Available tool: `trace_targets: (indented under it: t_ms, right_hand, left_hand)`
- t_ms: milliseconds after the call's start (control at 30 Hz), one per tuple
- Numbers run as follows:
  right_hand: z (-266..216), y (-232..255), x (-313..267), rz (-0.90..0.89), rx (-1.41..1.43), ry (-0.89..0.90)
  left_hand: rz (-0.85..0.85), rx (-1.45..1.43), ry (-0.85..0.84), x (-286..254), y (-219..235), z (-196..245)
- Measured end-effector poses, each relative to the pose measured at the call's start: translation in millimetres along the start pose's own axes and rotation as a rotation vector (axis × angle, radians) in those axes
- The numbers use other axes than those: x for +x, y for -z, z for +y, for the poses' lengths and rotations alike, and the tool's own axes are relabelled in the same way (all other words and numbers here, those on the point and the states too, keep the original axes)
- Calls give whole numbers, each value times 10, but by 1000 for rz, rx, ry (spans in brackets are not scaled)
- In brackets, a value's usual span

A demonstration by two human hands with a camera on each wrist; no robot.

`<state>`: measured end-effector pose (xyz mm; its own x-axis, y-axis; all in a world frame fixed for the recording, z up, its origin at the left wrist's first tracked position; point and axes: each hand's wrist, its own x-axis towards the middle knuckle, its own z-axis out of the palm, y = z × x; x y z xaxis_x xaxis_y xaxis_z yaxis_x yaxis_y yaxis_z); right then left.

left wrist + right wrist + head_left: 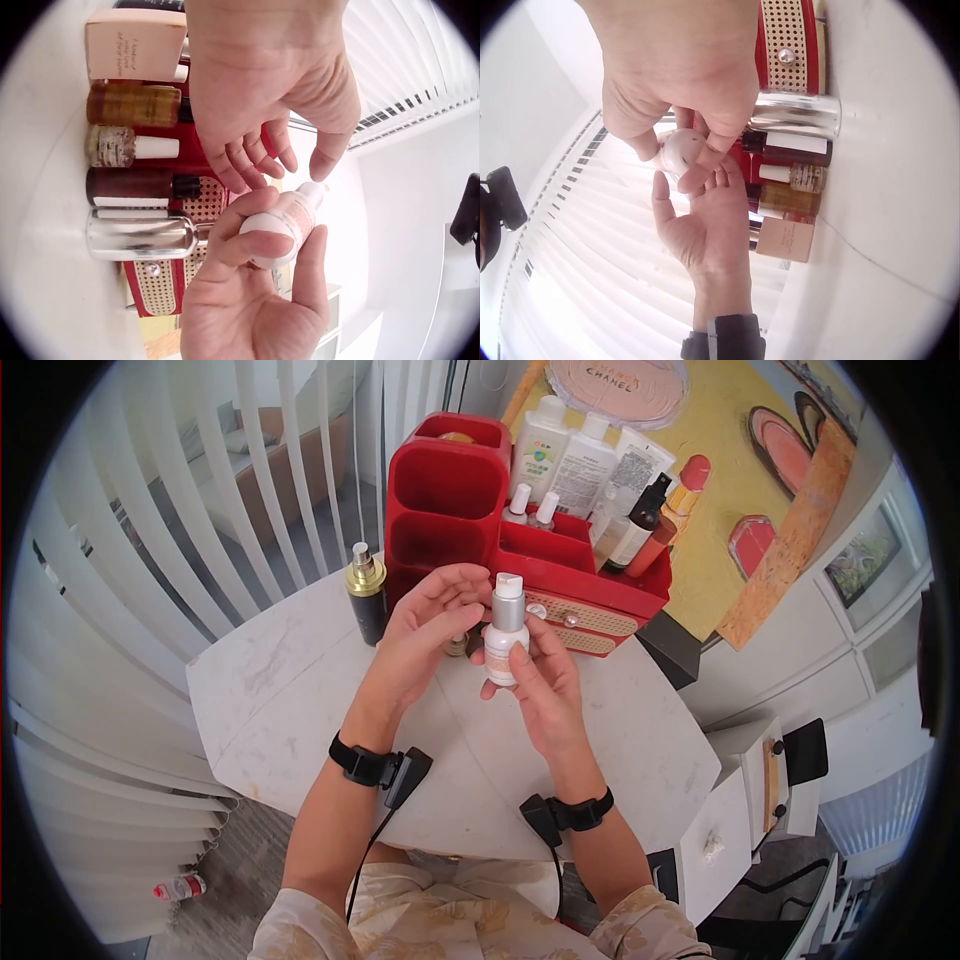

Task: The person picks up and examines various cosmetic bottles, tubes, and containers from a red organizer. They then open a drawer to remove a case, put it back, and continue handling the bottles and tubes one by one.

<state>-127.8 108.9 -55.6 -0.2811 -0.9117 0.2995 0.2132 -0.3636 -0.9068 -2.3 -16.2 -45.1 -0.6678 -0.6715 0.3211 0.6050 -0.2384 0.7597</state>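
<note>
In the head view my right hand [552,695] grips a small white pump bottle [507,645] with a silver collar, held upright over the table. Its thumb lies across the front of the bottle's body. My left hand [425,625] is beside the bottle's top, fingers loosely bent and holding nothing. The left wrist view shows the white base of the bottle [289,221] toward the camera, with the left hand's [274,82] fingertips close to the pump end. From the right wrist, the bottle [679,152] sits between the right hand's thumb and fingers.
A red organizer [580,582] with cane-front drawers stands at the table's back, holding several bottles. Left of it is a black bottle [367,605] with a gold collar. A silver bottle [139,236], an amber bottle [135,103] and a pink box [135,49] line its front.
</note>
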Motion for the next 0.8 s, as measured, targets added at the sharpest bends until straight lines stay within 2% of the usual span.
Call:
trace_targets:
  t_ms: [233, 367, 467, 600, 700, 800]
  right_hand:
    - [-83, -44, 1, -105, 131, 52]
    - [-167, 49, -35, -119, 58, 87]
    - [-278, 128, -43, -53, -83, 248]
    - [-639, 179, 21, 183, -307, 403]
    - [-954, 334, 122, 364, -453, 425]
    - [-1160, 645, 255, 492, -737, 459]
  left_hand:
    - [-69, 45, 8, 1, 86, -24]
    - [-97, 54, -33, 12, 86, -40]
    - [-113, 59, -31, 18, 77, -23]
    - [-134, 68, -49, 3, 49, 0]
    - [-144, 71, -60, -2, 42, 4]
    - [-145, 69, -60, 1, 55, 9]
